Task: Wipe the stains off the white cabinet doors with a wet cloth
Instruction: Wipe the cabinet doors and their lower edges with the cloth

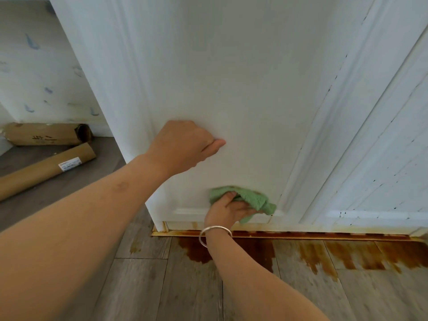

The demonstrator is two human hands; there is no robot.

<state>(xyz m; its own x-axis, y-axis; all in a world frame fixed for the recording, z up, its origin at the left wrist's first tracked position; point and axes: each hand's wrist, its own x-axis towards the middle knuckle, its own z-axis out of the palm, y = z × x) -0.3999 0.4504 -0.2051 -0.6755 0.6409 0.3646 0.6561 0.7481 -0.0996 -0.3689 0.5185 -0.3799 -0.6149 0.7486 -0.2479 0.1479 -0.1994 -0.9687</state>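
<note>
A white cabinet door (231, 77) fills the middle of the view. My right hand (228, 210), with a silver bangle on its wrist, grips a bunched green cloth (250, 198) and presses it against the door's lower panel near the bottom moulding. My left hand (185, 144) rests against the same door higher up, its fingers curled into a loose fist with the thumb along the surface, holding nothing. A second white door (382, 158) on the right carries many small dark specks.
Brown stains run along the gold floor strip (301, 235) under the doors and spread over the grey wood floor (324, 253). Two cardboard tubes (46, 172) lie on the floor at the left, by a patterned wall.
</note>
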